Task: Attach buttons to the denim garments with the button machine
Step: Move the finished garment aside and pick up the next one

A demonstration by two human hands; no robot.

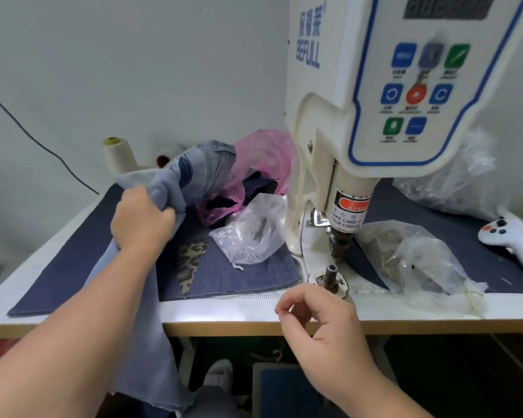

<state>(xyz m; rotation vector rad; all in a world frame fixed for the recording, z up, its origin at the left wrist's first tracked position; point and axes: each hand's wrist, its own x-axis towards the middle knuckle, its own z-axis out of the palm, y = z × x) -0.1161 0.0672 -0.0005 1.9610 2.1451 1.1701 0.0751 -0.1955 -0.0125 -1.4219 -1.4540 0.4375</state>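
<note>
A: Starting at the left, what does the left hand (142, 217) have?

B: Its fingers are curled round a bunch of the light blue denim garment (194, 173). From that grip the cloth runs two ways: one part heaps up just beyond the knuckles, toward the wall, and the other passes under the forearm and hangs off the front edge of the table (224, 309).

A: What lies around the grip?

B: Behind it, two cream thread cones (118, 155) stand by the wall. Under it, dark denim sheets (242, 276) cover the tabletop. To its right sits a pink plastic bag (263, 158), and nearer the person a clear plastic bag (254, 233), its contents too blurred to name.

A: And the right hand (326, 324)?

B: It hovers over the table's front edge, thumb and forefinger brought close together, the other fingers loosely curled. Whether anything small is pinched there cannot be told.

A: Where is the button machine (375, 101)?

B: Just beyond that hand. Its lower post (331, 274) stands near the fingertips, the upper punch directly above it. Right of the post lies another clear bag (411, 260), then a white controller (507, 233).
</note>
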